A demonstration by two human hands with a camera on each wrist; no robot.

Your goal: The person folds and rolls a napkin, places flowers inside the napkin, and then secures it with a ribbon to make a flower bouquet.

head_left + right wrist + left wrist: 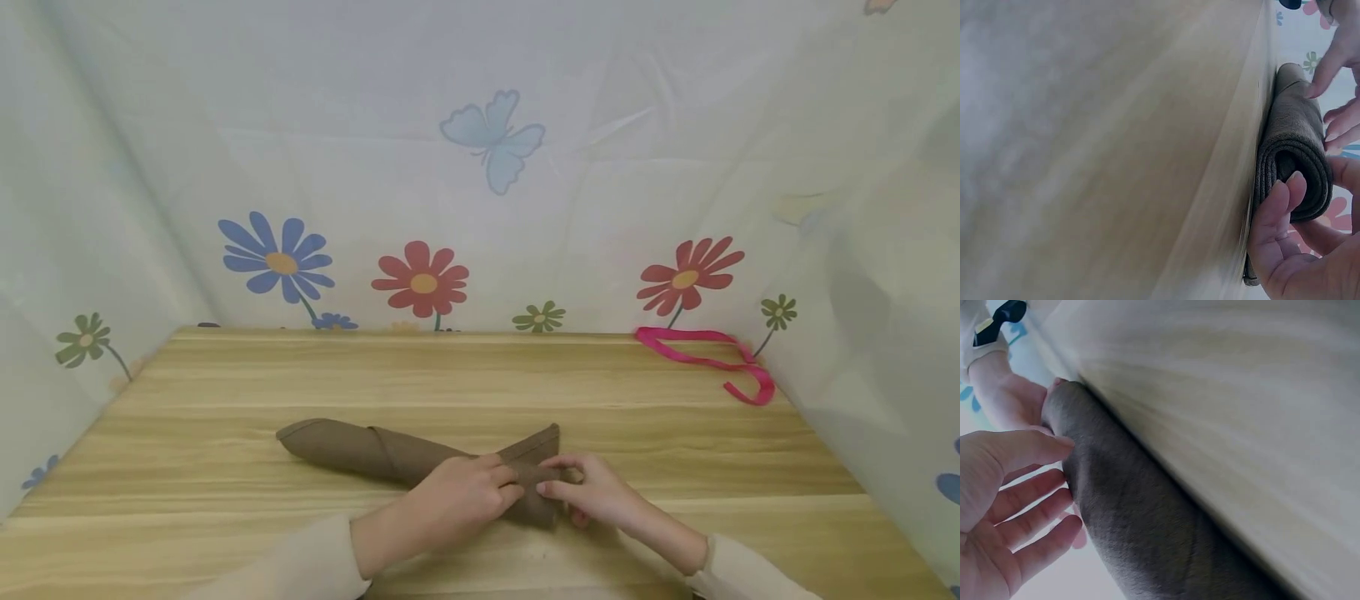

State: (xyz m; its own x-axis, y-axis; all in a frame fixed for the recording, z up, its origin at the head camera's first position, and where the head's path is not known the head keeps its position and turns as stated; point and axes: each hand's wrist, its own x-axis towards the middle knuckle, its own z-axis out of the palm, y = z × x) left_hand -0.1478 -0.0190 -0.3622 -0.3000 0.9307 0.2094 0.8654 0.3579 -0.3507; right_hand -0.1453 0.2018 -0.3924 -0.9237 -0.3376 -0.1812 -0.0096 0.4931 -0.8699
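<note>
A brown cloth (pixel 337 446), rolled into a long tube, lies across the wooden table, with a flat pointed corner (pixel 542 442) sticking out near its right end. My left hand (pixel 468 496) rests on the roll right of its middle; in the left wrist view its thumb and loosely extended fingers (pixel 1041 494) touch the side of the cloth. At the right end, my right hand (pixel 596 492) holds the roll between thumb and fingers. The right wrist view shows the layered, spiral end of the roll (pixel 1310 156), with two fingertips (pixel 1296 184) at its hollow.
A pink ribbon (pixel 697 360) lies loosely curled at the table's back right corner. Behind and beside the wooden table (pixel 375 367) hangs a pale curtain (pixel 337 167) printed with flowers and a butterfly.
</note>
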